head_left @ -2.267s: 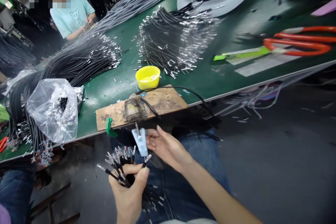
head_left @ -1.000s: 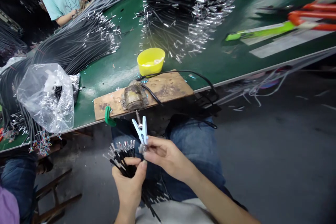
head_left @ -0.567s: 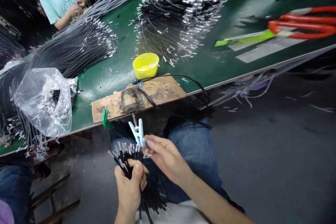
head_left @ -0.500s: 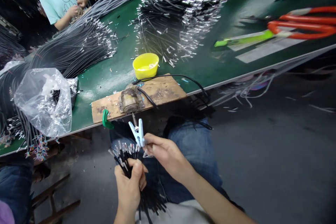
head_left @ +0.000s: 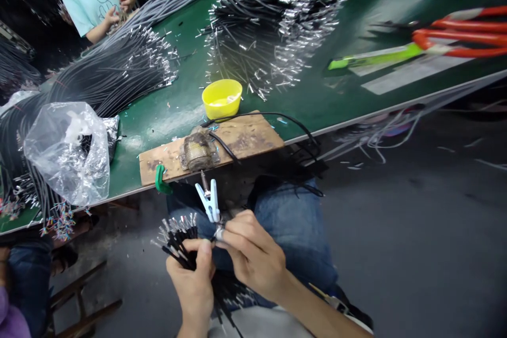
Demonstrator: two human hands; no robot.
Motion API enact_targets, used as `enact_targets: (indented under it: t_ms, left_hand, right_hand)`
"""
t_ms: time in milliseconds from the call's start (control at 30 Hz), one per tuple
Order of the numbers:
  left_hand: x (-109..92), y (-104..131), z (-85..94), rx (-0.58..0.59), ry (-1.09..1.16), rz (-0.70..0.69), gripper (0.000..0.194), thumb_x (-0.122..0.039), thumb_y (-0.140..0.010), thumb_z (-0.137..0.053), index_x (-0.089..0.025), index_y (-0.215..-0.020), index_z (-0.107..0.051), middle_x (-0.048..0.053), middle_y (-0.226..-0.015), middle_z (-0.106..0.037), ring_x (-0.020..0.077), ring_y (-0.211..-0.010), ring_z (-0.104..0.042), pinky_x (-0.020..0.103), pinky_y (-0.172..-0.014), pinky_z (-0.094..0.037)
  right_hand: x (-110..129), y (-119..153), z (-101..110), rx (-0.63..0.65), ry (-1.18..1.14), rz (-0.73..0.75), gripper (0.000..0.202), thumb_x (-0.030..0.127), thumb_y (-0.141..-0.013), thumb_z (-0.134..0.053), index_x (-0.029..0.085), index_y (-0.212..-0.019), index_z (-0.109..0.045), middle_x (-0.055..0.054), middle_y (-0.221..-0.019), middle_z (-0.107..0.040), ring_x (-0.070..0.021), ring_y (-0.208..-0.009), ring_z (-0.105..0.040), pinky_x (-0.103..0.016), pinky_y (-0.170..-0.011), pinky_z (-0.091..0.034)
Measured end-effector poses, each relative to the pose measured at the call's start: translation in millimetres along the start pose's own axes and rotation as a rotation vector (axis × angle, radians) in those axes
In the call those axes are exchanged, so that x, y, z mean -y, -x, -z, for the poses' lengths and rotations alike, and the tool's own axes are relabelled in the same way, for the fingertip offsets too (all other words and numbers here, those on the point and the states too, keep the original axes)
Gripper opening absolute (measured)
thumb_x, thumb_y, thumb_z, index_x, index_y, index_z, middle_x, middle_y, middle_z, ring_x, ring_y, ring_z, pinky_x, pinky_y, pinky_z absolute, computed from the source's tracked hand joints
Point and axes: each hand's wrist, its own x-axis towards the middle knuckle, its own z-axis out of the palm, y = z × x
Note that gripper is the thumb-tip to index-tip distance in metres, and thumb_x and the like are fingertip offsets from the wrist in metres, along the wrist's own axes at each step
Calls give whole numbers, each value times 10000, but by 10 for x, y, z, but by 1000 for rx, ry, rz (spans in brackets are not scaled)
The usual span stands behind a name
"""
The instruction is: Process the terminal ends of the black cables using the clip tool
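My left hand [head_left: 194, 280] is wrapped round a bundle of black cables [head_left: 180, 240] with silvery tips pointing up and away. Beside it, my right hand [head_left: 253, 253] pinches a small silvery piece at one cable's end, just below a light blue clothespin [head_left: 208, 202]. The clothespin hangs on a metal rod of a small worn motor-like device [head_left: 198, 152], fixed on a wooden board [head_left: 253, 137] at the table edge. What exactly lies between my right fingertips is partly hidden.
Green table [head_left: 182, 100] ahead, with a yellow cup [head_left: 222, 99], cable piles [head_left: 253, 26], a plastic bag [head_left: 67, 153], a green clamp [head_left: 160, 178], a green cutter knife [head_left: 376, 57] and orange-handled tools [head_left: 455, 37]. Another person [head_left: 95, 0] sits across, and a stool [head_left: 81, 301] stands lower left.
My right hand has come down from the clothespin's lower end to the cable end beside my left hand. The cable bundle has shifted slightly left and its tips lean further left.
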Motion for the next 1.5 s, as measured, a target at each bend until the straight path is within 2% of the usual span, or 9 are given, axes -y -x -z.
enact_targets:
  t_ms: [100,267,367,733,933,1000,1200,1400,1500]
  left_hand:
    - [-47,27,6,-54,-25,-60,283,-373,-731,-652,-140,-569,-640,-14,-434,-536,100,-419,-480,228,-452,-402]
    - [-125,46,-2,-115,-66,-136,120,-254,-681,-701,-143,-647,-731,54,-636,-714,195,-624,-652,304,-664,-512]
    - [-145,82,-32,-114,-69,-161,87,-227,-657,-712,-154,-679,-754,62,-663,-735,220,-630,-678,328,-672,-536]
    - [-107,100,-41,-158,-69,-171,67,-206,-662,-712,-153,-684,-748,54,-667,-733,221,-629,-676,341,-674,-533]
    - [-133,90,3,-74,-43,-108,80,-231,-661,-719,-155,-659,-741,48,-651,-725,212,-646,-672,328,-713,-527]
    - [-125,75,22,-30,-31,-74,98,-243,-666,-716,-147,-654,-734,50,-660,-724,200,-651,-663,304,-703,-521]
    - [-90,-57,145,203,-7,66,260,-352,-694,-696,-105,-613,-694,-29,-373,-487,67,-332,-414,186,-344,-331]
    - [-154,-153,160,278,52,4,267,-368,-504,-812,-140,-532,-676,33,-519,-649,154,-514,-595,264,-539,-491]
    - [-170,-122,103,255,58,-46,198,-322,-535,-793,-157,-528,-684,34,-520,-666,169,-520,-607,290,-577,-505]
  right_hand:
    - [27,16,82,108,-96,-46,181,39,-799,-499,182,-880,-575,-53,-730,-574,-174,-662,-518,-330,-618,-456]
    - [19,-114,119,-43,-182,-360,59,191,-816,-592,197,-758,-599,-13,-641,-536,-142,-570,-498,-263,-502,-423]
    - [-37,-205,86,56,-251,-508,149,263,-805,-612,184,-680,-630,-13,-615,-553,-134,-541,-514,-246,-471,-420]
    - [-24,-105,33,100,-227,-426,183,165,-818,-553,182,-641,-599,-15,-596,-565,-143,-562,-526,-273,-548,-444]
    - [-122,-106,54,46,-341,-566,169,313,-847,-554,187,-783,-648,-40,-728,-575,-144,-612,-531,-254,-530,-434]
    - [-111,-131,57,145,-479,-567,271,421,-862,-522,185,-892,-652,-66,-825,-589,-158,-673,-546,-264,-561,-447]
    - [-122,-154,87,277,-447,-509,363,391,-872,-535,160,-599,-599,-32,-611,-535,-152,-630,-476,-288,-599,-373]
    - [-140,-72,-1,391,-1179,-1017,492,595,-606,-714,134,-529,-559,15,-512,-478,-91,-477,-422,-231,-467,-294]
    - [-197,-123,-24,349,-1216,-1177,475,514,-502,-794,129,-430,-525,43,-408,-425,-56,-396,-350,-213,-419,-218]
